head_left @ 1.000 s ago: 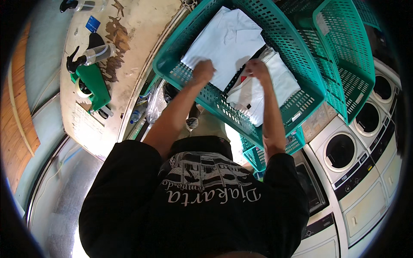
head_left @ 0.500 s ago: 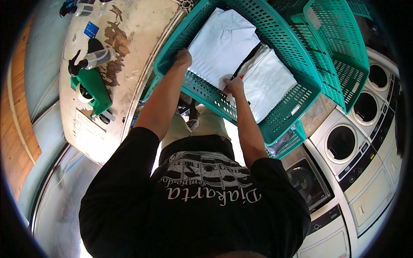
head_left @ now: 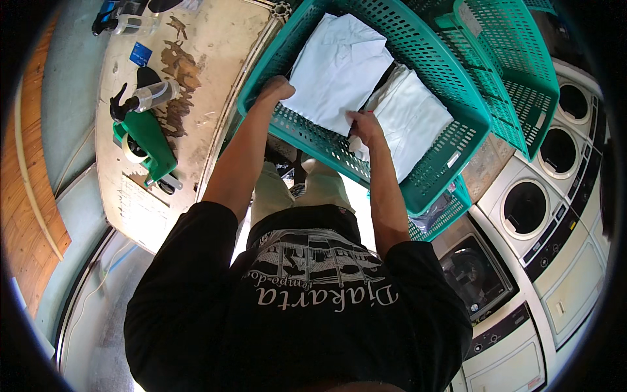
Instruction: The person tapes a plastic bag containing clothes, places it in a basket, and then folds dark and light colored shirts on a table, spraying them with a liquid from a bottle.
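Note:
A folded pale shirt (head_left: 336,65) lies in a green plastic laundry basket (head_left: 450,78) in front of me. My left hand (head_left: 277,88) is closed on the shirt's left edge, its fingertips hidden by the cloth. At the shirt's near right corner, my right hand (head_left: 366,125) is closed, thumb and fingers pinching the fabric. Something small and dark shows by those fingers, too little to name. Beside it, to the right, a second folded white garment (head_left: 415,114) rests in the same basket, partly behind my right hand.
On the left, a worn table (head_left: 215,46) carries a clear spray bottle (head_left: 155,95) and a green tape dispenser (head_left: 147,144). Another green basket (head_left: 522,85) stands at the far right, near a row of front-loading machines (head_left: 524,209). A further basket (head_left: 447,219) sits below mine.
My right hand has shifted slightly right and changed its hold at the shirt's corner; a red tip beside it no longer shows. My left hand keeps its place. The view has shifted slightly.

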Motion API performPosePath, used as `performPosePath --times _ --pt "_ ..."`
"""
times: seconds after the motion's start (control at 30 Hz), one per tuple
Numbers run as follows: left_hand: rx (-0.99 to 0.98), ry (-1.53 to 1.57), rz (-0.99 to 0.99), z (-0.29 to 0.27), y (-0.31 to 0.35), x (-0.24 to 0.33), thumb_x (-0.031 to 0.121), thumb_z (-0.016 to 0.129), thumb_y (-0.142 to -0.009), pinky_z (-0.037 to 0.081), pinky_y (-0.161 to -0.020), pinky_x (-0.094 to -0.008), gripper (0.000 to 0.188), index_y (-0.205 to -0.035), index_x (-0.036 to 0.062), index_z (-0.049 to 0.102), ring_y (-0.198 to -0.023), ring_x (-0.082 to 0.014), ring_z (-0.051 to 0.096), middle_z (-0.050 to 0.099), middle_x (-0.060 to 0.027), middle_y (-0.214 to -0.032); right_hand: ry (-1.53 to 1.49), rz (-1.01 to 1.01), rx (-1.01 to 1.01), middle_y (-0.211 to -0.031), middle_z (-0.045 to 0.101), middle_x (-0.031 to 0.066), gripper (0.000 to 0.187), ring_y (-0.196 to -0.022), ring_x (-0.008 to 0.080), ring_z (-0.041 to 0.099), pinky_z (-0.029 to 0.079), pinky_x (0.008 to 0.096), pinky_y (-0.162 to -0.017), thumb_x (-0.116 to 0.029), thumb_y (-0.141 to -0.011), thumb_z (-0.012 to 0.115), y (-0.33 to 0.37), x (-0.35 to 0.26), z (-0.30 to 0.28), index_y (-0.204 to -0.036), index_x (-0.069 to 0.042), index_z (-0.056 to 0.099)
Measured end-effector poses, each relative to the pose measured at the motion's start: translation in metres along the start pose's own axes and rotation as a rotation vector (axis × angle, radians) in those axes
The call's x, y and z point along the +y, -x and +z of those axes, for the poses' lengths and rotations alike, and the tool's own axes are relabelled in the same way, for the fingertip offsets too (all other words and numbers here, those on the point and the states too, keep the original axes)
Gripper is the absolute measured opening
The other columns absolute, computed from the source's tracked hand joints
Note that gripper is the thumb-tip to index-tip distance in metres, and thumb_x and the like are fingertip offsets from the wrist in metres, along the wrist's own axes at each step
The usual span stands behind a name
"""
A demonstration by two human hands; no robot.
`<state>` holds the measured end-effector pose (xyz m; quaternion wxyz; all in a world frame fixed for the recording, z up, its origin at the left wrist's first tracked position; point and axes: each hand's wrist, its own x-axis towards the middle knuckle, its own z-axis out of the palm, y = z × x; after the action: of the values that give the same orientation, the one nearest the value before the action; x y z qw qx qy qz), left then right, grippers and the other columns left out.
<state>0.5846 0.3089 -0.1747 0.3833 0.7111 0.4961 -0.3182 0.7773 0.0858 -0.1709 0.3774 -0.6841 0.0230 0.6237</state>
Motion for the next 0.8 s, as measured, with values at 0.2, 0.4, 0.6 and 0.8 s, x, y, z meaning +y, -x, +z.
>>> performPosePath --times 0.2,0.4,0.6,0.8 --pt "-0.079 0.197 0.05 -0.017 0.006 0.01 0.048 0.068 -0.076 0.049 -0.087 -0.0389 0.062 -0.112 -0.0034 0.063 -0.102 -0.0322 0.063 0.065 -0.0203 -0.108 -0.201 -0.11 0.092 -0.076 0.057 0.005 0.041 -0.059 0.0158 0.055 0.046 0.0302 -0.05 -0.032 -0.086 0.07 -0.03 0.005 -0.002 -0.104 0.002 0.056" --pt "0.167 0.501 0.06 -0.006 -0.007 0.026 0.057 0.071 -0.075 0.048 -0.083 -0.0402 0.069 -0.11 -0.001 0.059 -0.098 -0.0291 0.06 0.063 -0.0156 -0.108 -0.232 -0.112 0.173 -0.084 0.063 0.0098 0.04 -0.066 0.0194 0.063 0.053 0.0323 -0.059 -0.032 -0.09 0.065 -0.04 -0.018 -0.006 -0.107 0.004 0.056" --pt "-0.02 0.372 0.126 -0.029 -0.016 0.047 0.059 0.071 -0.074 0.046 -0.096 -0.0383 0.08 -0.124 -0.0026 0.057 -0.114 -0.0316 0.059 0.06 -0.0242 -0.122 -0.094 -0.232 0.227 -0.074 0.059 0.0059 0.036 -0.053 0.0152 0.055 0.044 0.0297 -0.046 -0.031 -0.087 0.066 -0.045 -0.024 -0.005 -0.097 0.002 0.055" --pt "0.296 0.45 0.446 -0.012 -0.02 0.043 0.031 0.069 -0.084 0.044 -0.098 -0.0371 0.059 -0.131 0.0008 0.051 -0.117 -0.0317 0.057 0.059 -0.0206 -0.127 0.192 -0.486 0.284 -0.092 0.063 0.0134 0.039 -0.069 0.0171 0.06 0.049 0.0299 -0.059 -0.021 -0.087 0.061 -0.03 -0.039 0.0 -0.114 0.006 0.052"
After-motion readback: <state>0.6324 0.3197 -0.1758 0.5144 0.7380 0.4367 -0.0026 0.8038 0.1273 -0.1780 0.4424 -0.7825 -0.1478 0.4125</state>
